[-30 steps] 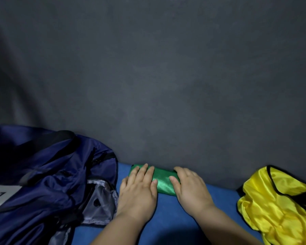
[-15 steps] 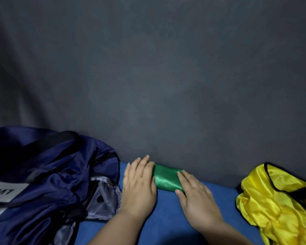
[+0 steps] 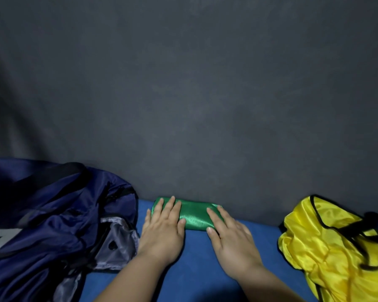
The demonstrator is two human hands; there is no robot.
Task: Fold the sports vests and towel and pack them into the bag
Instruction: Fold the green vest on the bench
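I see open blue cloth surface (image 3: 196, 258) down the middle, crumpled navy nylon bag (image 3: 52, 214) blocking my left, heaped shiny yellow black-trimmed vest (image 3: 336, 247) blocking my right, dark grey fabric backdrop (image 3: 183, 105) closing the far side, folded green satin vest (image 3: 194, 215) lying at its foot.

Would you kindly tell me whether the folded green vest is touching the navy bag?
Apart. The head view shows a strip of the blue surface lying bare between the green vest and the navy bag.
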